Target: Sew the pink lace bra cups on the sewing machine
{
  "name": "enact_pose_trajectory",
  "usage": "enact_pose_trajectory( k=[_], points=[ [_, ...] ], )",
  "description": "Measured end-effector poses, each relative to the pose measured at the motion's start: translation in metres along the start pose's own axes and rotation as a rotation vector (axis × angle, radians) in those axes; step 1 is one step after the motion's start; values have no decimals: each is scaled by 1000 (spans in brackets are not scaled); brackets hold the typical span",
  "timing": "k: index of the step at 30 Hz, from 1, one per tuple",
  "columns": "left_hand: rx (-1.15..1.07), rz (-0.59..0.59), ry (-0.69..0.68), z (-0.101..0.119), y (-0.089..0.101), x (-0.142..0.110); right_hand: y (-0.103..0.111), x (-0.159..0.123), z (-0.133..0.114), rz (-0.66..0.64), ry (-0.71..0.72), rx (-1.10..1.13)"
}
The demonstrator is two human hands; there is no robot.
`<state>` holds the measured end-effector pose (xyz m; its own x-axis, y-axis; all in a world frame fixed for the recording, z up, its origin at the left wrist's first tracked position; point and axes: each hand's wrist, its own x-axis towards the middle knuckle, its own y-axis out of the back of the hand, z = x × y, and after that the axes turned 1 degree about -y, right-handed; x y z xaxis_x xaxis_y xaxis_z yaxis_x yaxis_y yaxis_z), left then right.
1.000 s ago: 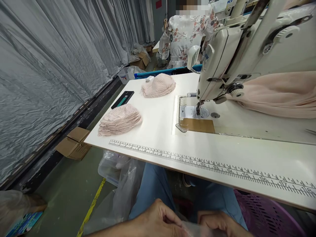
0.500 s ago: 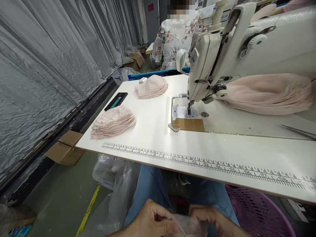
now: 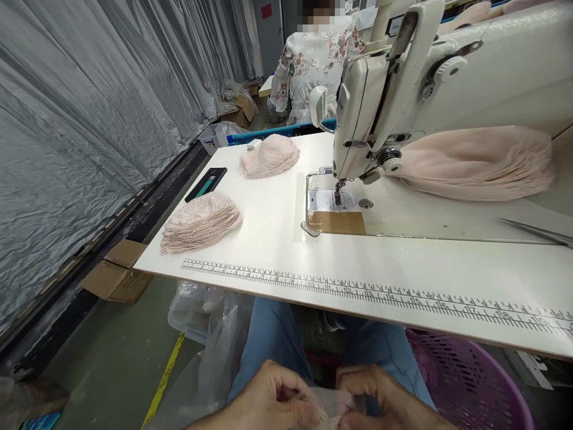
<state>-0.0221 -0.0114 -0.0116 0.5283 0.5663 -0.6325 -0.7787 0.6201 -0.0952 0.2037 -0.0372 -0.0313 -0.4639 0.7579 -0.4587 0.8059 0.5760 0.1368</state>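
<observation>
Low at the front edge of view, over my lap, my left hand (image 3: 280, 399) pinches a small sheer, pale piece of fabric (image 3: 330, 399) at its left side. My right hand (image 3: 376, 397) has closed fingers on the right side of the same piece. Its lower part is cut off by the frame. On the table ahead lie a stack of pale pink lace pieces (image 3: 201, 224) and a smaller pink stack (image 3: 271, 156) behind it.
A white sewing machine (image 3: 362, 113) stands on the table (image 3: 264, 239), with pink fabric (image 3: 478, 164) under its arm. Scissors (image 3: 532, 230) lie at right, a black phone-like object (image 3: 206, 184) at left. A purple basket (image 3: 474, 382) stands below. Someone in a floral top (image 3: 313, 65) sits beyond.
My right hand has moved a little inward, closer to my left, with its fingertips now nearer the fabric's middle. The camera view has shifted slightly.
</observation>
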Motion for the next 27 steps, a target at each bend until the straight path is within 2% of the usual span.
enact_pose_trajectory(
  k=[3,9,13,19,27],
  points=[
    [-11,-51,18,1,-2,2,-1,2,4,-27,17,-30],
    [-11,19,64,-4,-4,4,6,-7,1,-90,-4,30],
    [-60,28,75,-2,-3,1,7,-11,0,-83,-31,3],
    [-14,85,90,-4,-2,0,3,-10,0,-46,-19,-48],
    [-55,91,82,-7,-1,-1,3,-8,-8,-46,-61,-59]
  ],
)
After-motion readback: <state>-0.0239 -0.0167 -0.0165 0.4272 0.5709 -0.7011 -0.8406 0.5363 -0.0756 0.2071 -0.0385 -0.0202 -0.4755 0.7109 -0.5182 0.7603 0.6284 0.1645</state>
